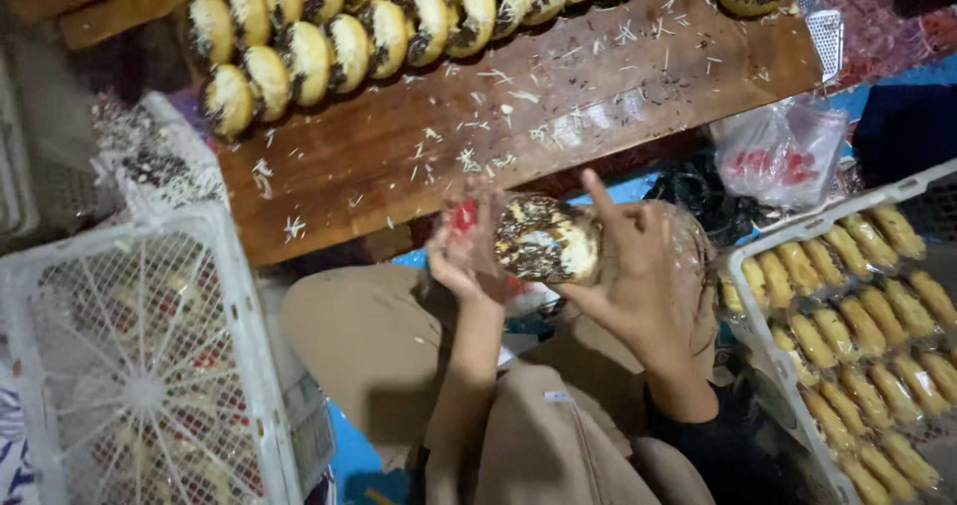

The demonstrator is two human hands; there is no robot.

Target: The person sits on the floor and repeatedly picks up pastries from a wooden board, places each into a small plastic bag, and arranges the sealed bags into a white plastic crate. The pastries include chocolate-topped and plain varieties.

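Both hands are up over the lap, and between them sits one topped doughnut (546, 239), dark with chocolate sprinkles and pale shreds, partly inside a clear plastic bag (688, 256) with a red-printed edge. The left hand (467, 251) has its grip closed on the bag's mouth beside the doughnut; the right hand (633, 266) cups the doughnut from the other side, fingers curled round it, forefinger sticking up. The doughnut is tipped up, topped face toward the camera, and being round it has no real long axis; the bag runs left to right, mouth toward the left hand. As for progress, it looks like early-to-middle going: two rows of unwrapped doughnuts (329, 36) wait on the wooden bench (558, 116), scattered with shreds. A white tray (743, 296) at right holds wrapped yellow bread sticks (857, 326), and the white crate (150, 365) at left seems to hold bagged pieces, though that is blurred.
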